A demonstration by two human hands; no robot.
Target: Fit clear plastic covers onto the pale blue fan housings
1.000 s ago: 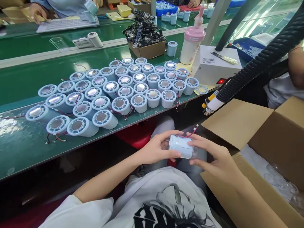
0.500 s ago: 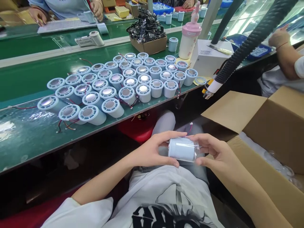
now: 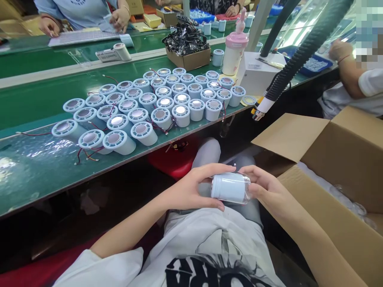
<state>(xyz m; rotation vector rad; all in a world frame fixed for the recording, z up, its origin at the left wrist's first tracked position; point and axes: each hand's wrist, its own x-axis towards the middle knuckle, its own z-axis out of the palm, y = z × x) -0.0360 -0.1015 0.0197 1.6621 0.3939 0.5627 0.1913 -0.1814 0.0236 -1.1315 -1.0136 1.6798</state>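
Over my lap I hold a light-blue cylinder [image 3: 229, 187] lying on its side inside a clear plastic sleeve. My left hand [image 3: 199, 187] is wrapped round its left end, thumb below and forefinger along the top. At the sleeve's clear right end [image 3: 248, 187], my right hand [image 3: 266, 185] presses with bent fingers and thumb; some fingertips are hidden behind the plastic. A small wire connector [image 3: 235, 164] pokes up behind the cylinder. On the bench, several similar blue cylinders [image 3: 181, 115] stand in rows with metal discs on top and red and black wires.
A green bench [image 3: 32, 167] runs across in front. An open cardboard box [image 3: 329, 199] with clear plastic pieces is at my right. A black ribbed hose [image 3: 305, 56] hangs above it. A carton of black parts [image 3: 188, 59] and a pink-lidded cup [image 3: 235, 50] stand farther back. Co-workers sit around.
My right fingers and thumb have closed in against the sleeve's right end. The wire connector behind the cylinder now sits lower. My left hand keeps its hold, and the view has shifted slightly.
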